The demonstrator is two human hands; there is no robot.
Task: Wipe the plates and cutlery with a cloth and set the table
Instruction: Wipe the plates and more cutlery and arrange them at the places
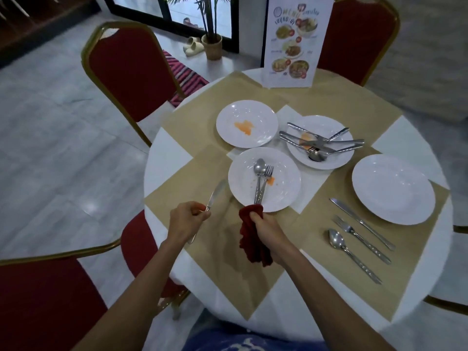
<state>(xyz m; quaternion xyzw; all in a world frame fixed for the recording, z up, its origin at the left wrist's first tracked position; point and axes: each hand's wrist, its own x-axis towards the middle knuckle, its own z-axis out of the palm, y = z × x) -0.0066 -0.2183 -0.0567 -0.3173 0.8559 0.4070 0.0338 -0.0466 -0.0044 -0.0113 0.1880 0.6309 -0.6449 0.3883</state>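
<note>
My left hand grips a table knife by its handle, blade pointing up and away over the beige mat. My right hand holds a dark red cloth bunched around the handles of a spoon and fork, whose heads rest on the nearest stained white plate. A second stained plate lies behind it. A third plate carries several pieces of cutlery. At the right, a clean plate sits with a knife, fork and spoon laid beside it.
The round white table is covered with beige paper mats. A standing menu card is at the far edge. Red chairs with gold frames stand at the far left, far right and near left.
</note>
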